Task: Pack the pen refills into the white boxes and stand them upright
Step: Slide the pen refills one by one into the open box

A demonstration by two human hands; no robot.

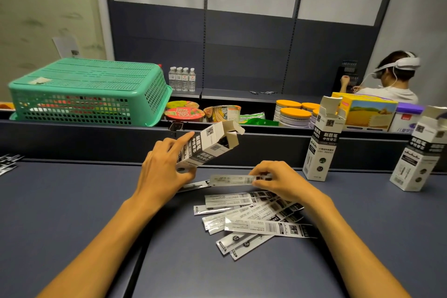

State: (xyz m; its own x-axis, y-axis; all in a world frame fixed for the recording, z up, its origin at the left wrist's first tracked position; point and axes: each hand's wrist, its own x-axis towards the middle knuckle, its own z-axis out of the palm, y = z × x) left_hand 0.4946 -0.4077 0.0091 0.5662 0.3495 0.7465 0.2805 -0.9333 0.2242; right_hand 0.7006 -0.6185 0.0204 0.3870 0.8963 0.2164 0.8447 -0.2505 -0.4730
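- A left hand [164, 167] grips a white box [205, 147], tilted on its side with its open flaps pointing away from the fingers, to the right.
- A right hand [275, 181] pinches one flat refill packet [232, 180] by its end; the packet stretches from the fingertips toward the left hand's thumb.
- A loose pile of refill packets [254, 220] lies fanned on the dark blue table [72, 201], just under and nearer than the right fingers.
- Two more white boxes stand upright beyond the right hand, one nearer box [321, 143] and one farther right [420, 155], flaps open.
- An upturned green basket [87, 89] sits far beyond the left fingers.
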